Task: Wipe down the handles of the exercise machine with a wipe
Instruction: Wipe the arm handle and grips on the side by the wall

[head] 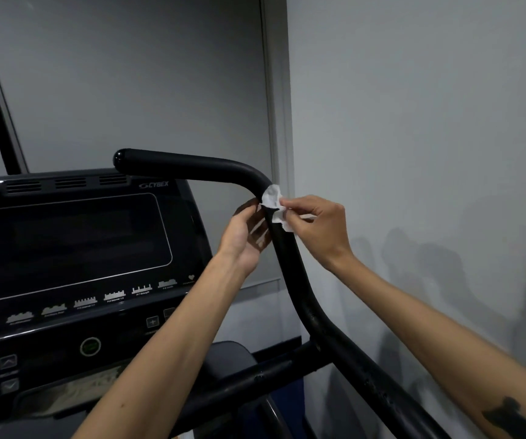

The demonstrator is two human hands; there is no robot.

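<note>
You had the white wipe (pixel 273 206) draped round the black handle (pixel 282 248) of the Cybex machine, just below the bend, w/ both hands up at it. Your right hand (pixel 314 224) pinched the wipe's near edge, prob. to pull it snug vs the tube. Your left hand (pixel 245 236) sat on the other side, fingers curled behind the bar; can't tell if it gripped wipe or handle. Console (pixel 71 245) was dark, untouched.

Handle (pixel 287 248): smooth black tube with satin sheen. Wipe (pixel 273 201): crumpled white paper-like sheet. Console (pixel 74 248): glossy black plastic. Wall (pixel 413 122): matt.
</note>
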